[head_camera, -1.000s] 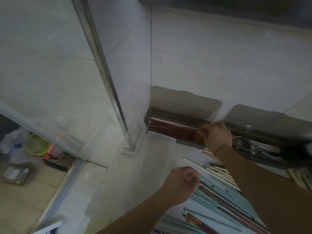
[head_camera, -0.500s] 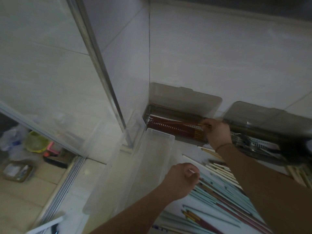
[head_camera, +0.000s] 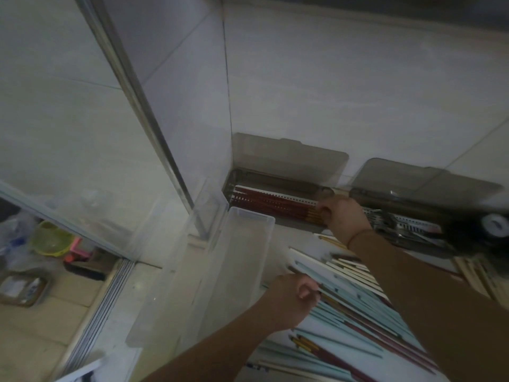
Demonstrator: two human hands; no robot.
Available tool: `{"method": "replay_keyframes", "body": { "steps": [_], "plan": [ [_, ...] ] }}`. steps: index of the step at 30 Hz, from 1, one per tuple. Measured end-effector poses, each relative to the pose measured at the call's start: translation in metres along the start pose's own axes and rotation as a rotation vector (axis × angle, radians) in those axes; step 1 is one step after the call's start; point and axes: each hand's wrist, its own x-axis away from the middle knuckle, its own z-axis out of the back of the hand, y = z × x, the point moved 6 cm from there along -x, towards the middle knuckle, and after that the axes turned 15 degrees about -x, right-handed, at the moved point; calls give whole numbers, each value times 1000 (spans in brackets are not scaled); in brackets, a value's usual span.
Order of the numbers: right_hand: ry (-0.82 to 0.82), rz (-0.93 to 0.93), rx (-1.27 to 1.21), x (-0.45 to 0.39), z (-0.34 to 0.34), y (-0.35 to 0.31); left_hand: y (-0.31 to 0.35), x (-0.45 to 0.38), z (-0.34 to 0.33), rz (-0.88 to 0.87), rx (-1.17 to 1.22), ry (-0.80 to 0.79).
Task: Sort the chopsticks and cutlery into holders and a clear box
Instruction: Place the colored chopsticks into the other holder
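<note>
Fingers [head_camera: 322,209] of your right hand [head_camera: 344,216] are pinching red chopsticks [head_camera: 270,201] into the holder [head_camera: 275,224], while your left hand [head_camera: 292,296] is curling round the next pair.

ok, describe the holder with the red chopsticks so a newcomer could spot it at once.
Start at the corner where the tiled wall meets the glass panel. At its foot sits the smoky grey plastic holder, lid propped open. Unlike the matching holder of metal cutlery to its right, it holds dark red chopsticks, with the right hand at their ends.
</note>
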Motion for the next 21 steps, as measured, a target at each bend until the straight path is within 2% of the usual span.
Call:
{"method": "replay_keyframes", "body": {
  "steps": [7, 10, 13, 16, 19, 21],
  "plan": [
    [191, -46, -151, 0, 13, -2, 0, 2, 3, -6, -42, 31],
    [132, -17, -152, -2, 9, -9, 1, 5, 2, -10, -50, 37],
    [26, -73, -131, -3, 0, -4, 3, 7, 0, -61, -118, -1],
    [141, -94, -159, 9, 9, 5, 2, 10, -7, -98, -190, -80],
    [338, 64, -165, 46, 23, 1, 6, 14, -19, -126, -338, -132],
    [350, 119, -230, 84, 22, -2, 10, 18, -25, -136, -484, -153]
  ]
}}
